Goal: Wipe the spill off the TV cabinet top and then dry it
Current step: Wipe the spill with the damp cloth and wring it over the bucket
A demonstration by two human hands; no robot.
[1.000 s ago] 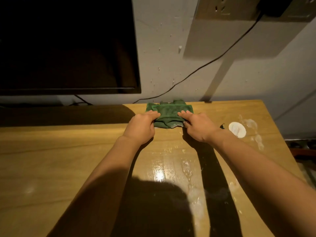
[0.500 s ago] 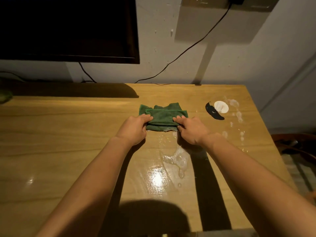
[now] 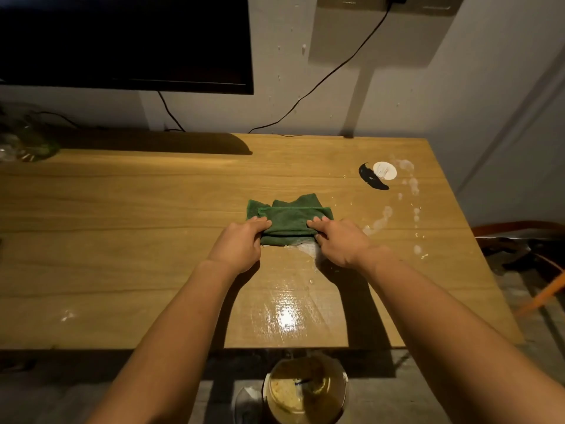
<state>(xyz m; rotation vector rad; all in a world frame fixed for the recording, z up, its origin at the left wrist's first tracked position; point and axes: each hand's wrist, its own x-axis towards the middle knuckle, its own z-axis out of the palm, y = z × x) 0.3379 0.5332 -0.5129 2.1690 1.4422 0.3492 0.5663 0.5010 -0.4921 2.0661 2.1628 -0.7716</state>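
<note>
Since the earlier frame, the cloth (image 3: 290,218) and both hands have moved towards the person. The near edge of the cloth now touches the spill (image 3: 307,249), which earlier lay apart from it. The view has also tipped down, and the front edge of the cabinet has come into view.

Surroundings, largest first:
- One wooden cabinet top (image 3: 122,240) spans the frame. Its right part is wet, with a glossy patch (image 3: 287,313) near the front edge, between the forearms.
- One dark TV (image 3: 122,41) hangs on the wall above the rear left of the top.
- One round container (image 3: 305,390) holding yellowish liquid stands on the floor below the front edge.
- One green glass object (image 3: 27,142) sits at the far left rear. Its form cannot be told.
- Two cables run down the wall: one (image 3: 336,68) from the upper right and one (image 3: 169,111) from under the TV.
- One white disc (image 3: 384,171) lies at the right rear, touching one black mark (image 3: 371,179).
- Several pale drops (image 3: 379,223) trail from the disc towards the right hand.

Nothing lies between the cloth and the wet area.

Task items:
- One folded green cloth lies flat right of centre.
- The left hand (image 3: 238,246) grips its left end, fingers curled over the top.
- The right hand (image 3: 342,243) grips its right end in the same manner.
</note>
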